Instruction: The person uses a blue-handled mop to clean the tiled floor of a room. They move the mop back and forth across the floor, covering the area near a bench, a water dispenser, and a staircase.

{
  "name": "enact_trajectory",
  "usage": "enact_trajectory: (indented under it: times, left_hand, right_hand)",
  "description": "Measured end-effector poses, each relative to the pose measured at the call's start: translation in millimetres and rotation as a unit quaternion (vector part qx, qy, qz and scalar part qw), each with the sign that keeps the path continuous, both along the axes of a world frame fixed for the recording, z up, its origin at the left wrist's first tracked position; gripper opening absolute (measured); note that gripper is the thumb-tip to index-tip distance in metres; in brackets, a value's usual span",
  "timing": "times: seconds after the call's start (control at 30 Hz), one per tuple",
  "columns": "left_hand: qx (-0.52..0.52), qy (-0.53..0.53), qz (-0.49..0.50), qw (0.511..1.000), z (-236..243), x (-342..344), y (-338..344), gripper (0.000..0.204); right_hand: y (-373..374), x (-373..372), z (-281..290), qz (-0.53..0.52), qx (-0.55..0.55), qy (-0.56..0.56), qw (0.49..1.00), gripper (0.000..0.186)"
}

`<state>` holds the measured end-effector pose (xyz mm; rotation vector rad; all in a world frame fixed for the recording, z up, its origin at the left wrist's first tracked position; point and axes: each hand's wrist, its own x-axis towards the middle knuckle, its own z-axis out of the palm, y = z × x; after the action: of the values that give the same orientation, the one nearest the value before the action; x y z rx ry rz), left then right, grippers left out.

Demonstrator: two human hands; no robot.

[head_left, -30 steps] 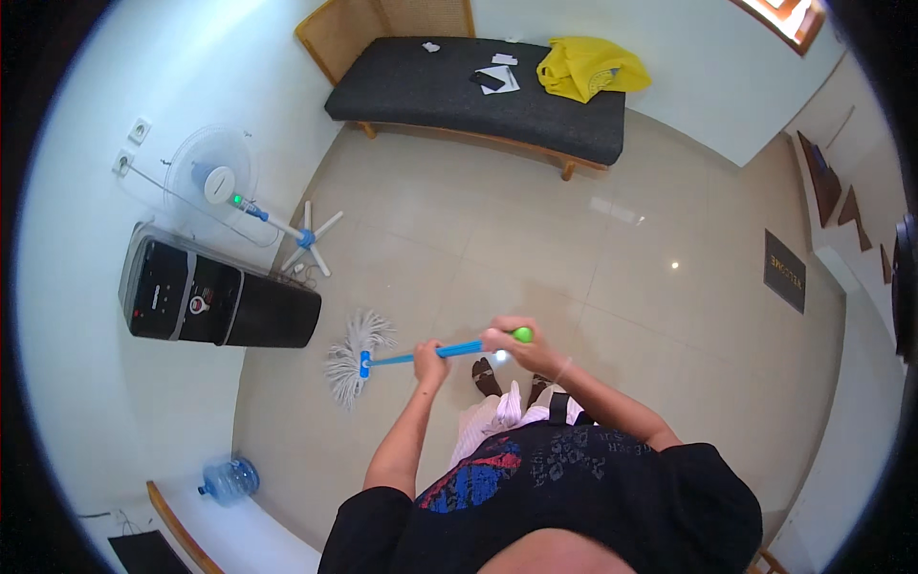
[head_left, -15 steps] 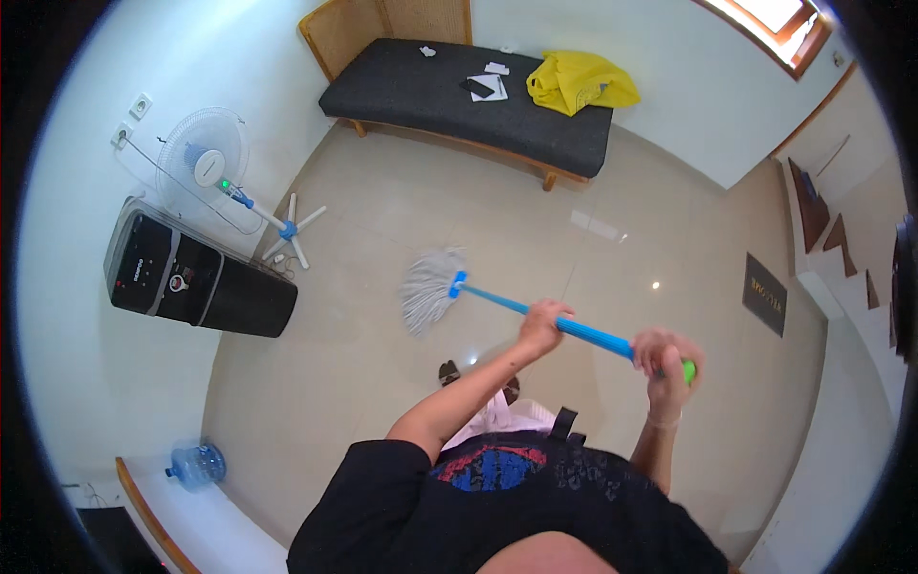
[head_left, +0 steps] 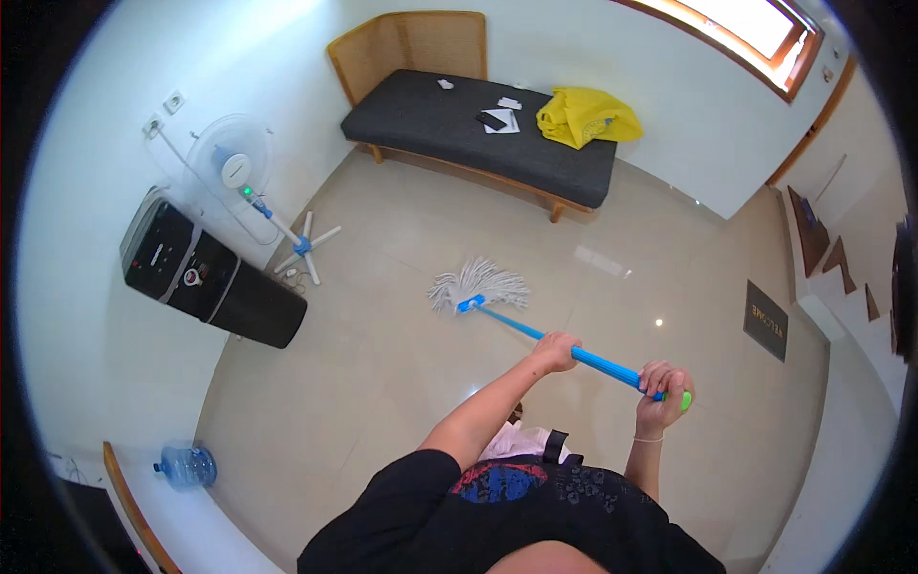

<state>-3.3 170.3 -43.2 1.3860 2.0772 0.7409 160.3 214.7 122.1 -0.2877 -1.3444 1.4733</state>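
A string mop with a blue pole slants across the middle of the head view. Its whitish-grey strands fan out on the tiled floor, spreading away from the blue clamp. My left hand is wrapped round the pole partway along, at the lower end of its thick blue sleeve. Closer to the green-capped top end, my right hand is closed on the pole, with the cap showing beside the fingers.
A dark-cushioned bench at the back bears a yellow bag, a phone and papers. At left stand a white fan, a black water dispenser and a blue water bottle. A doormat lies right, near stairs.
The mop head has shifted right, and its strands have swung from trailing left to fanning away from me. Both hands keep their hold on the pole. The view has tilted slightly upward.
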Motion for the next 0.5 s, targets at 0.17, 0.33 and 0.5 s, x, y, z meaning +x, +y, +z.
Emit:
enact_trajectory:
  times: [0.17, 0.33, 0.5]
  left_hand:
    - [-0.014, 0.027, 0.133, 0.991, -15, -24, -104, 0.007]
    - [0.062, 0.074, 0.300, 0.949, -32, -26, -250, 0.027]
    - [0.021, 0.072, 0.388, 0.919, -21, -2, -334, 0.045]
  right_hand:
    - [-46, -35, -17, 0.139, -0.042, -0.031, 0.989, 0.036]
    - [-145, -63, -45, 0.299, -0.050, -0.091, 0.948, 0.032]
    - [-227, -76, -83, 0.367, -0.001, -0.112, 0.923, 0.025]
